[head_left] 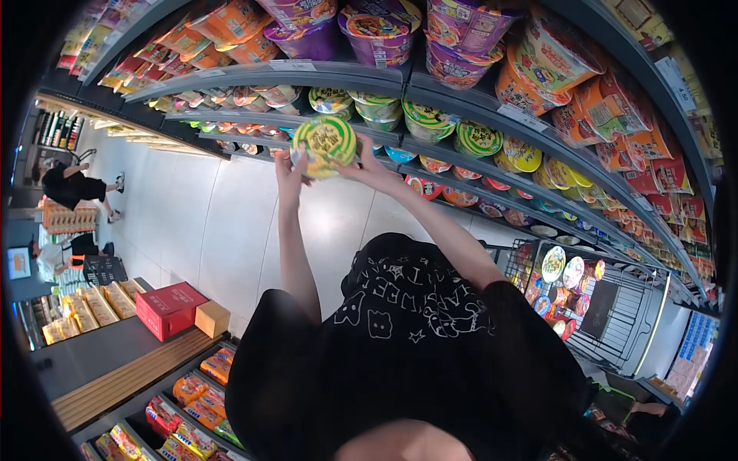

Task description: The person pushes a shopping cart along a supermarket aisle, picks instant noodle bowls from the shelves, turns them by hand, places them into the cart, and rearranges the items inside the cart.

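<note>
Between both my hands is an instant noodle cup (327, 144) with a green and yellow striped lid, its lid turned up toward me. My left hand (290, 170) closes on the cup's left side, thumb near the rim. On its right side, the fingers of my right hand (372, 170) grip it. The cup is in front of the shelf, apart from it. Just behind it, similar green-lidded noodle cups (427, 119) line a shelf row. The underside of the held cup is hidden.
Shelves above hold purple noodle tubs (379, 34) and orange packs (250, 46). To the right stands a shopping cart (615, 338) with several cups and packs. At left are a red box (171, 309), a snack display (196, 399) and two people (73, 187) in the aisle.
</note>
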The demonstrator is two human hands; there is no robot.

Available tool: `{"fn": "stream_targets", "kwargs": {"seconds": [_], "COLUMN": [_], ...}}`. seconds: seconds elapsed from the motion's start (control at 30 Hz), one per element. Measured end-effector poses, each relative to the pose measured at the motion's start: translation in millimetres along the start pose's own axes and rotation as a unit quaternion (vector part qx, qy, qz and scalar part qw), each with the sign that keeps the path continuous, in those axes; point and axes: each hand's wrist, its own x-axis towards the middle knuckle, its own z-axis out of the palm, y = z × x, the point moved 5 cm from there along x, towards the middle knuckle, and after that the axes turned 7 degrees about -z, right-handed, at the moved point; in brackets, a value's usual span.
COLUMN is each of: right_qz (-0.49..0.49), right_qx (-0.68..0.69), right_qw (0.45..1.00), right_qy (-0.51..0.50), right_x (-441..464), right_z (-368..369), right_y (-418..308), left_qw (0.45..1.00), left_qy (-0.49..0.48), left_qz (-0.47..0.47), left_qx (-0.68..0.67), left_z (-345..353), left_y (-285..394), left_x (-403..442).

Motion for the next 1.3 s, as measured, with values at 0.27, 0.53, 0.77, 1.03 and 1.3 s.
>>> {"fn": "stream_targets", "kwargs": {"seconds": [0.27,0.53,0.77,1.03,1.3], "right_qz": [0.106,0.227,0.299,0.295,0.206], "right_qx": [-0.157,0.014,0.11,0.153,0.058], "right_qw": [0.974,0.973,0.94,0.88,0.868], "right_qy": [0.123,0.029,0.12,0.34,0.448], "right_x": [96.4,58.2,-61.2,-141.3,-59.3], "right_z": [2.7,-10.6,-53.0,-112.9,-165.8], "right_y": [39.5,38.1,61.2,77.7,4.2], "left_qw": [0.995,0.997,0.986,0.988,0.984], "left_qy": [0.006,0.05,0.134,0.061,0.043], "left_qz": [0.075,0.047,0.071,0.005,-0.047], "left_qx": [-0.067,-0.025,-0.066,-0.145,-0.164], "left_z": [-9.6,16.4,37.4,62.6,112.0], "left_y": [-8.2,-6.8,-7.6,-12.8,-37.8], "left_x": [143.9,208.8,225.8,213.1,97.2]}}
